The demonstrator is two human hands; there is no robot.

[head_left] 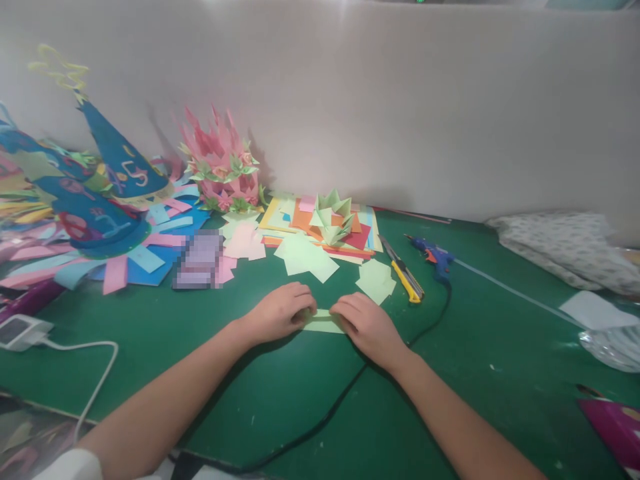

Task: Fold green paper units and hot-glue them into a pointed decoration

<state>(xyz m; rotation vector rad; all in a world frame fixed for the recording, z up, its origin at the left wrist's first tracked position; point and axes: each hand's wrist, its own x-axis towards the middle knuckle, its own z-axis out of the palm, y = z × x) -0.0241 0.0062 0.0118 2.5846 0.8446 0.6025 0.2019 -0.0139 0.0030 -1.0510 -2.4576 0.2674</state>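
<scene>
Both hands hold one piece of light green paper [325,325] on the green table, with its far edge folded over toward me. My left hand [281,312] pinches the left end, its fingers curled. At the right end my right hand [369,327] grips the paper the same way, fingertips bent over the fold. Beyond the hands lie loose light green sheets [306,257] and, to the right, a smaller green stack [375,280]. A folded light green paper ring [325,230] with pointed tips rests on a pile of coloured paper [273,213].
Right of the paper lie a yellow utility knife [407,280] and a blue glue gun [435,257], whose black cord [345,400] crosses the table under my right arm. Blue cone hats [120,157] and a pink paper crown [220,167] stand left. A white charger [23,332] sits near the left edge.
</scene>
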